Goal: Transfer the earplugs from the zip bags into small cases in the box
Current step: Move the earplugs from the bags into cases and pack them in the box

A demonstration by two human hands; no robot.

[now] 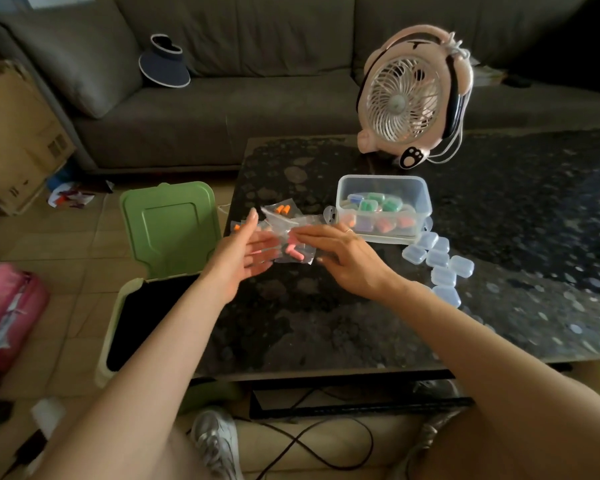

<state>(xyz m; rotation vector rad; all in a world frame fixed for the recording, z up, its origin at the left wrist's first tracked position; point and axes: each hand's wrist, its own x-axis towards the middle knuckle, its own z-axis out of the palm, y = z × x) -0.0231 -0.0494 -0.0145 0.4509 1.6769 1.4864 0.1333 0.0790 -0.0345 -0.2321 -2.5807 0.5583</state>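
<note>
Several clear zip bags (284, 223) with orange and pink earplugs lie in a small pile on the dark table (326, 323). My left hand (246, 252) is stretched out flat, palm up, at the pile's left side, its fingers straight. My right hand (343, 254) lies flat over the pile's right side, its fingertips touching a bag of pink earplugs (293, 249). To the right of the pile stands a clear plastic box (383, 183) holding coloured small cases. Several empty clear small cases (437, 261) lie on the table to the right of my right hand.
A pink desk fan (413, 102) stands behind the box. A green bin (168, 237) with its lid raised stands on the floor beside the table's left edge. A grey sofa (222, 109) runs along the back; a cardboard box (14, 133) is at the left.
</note>
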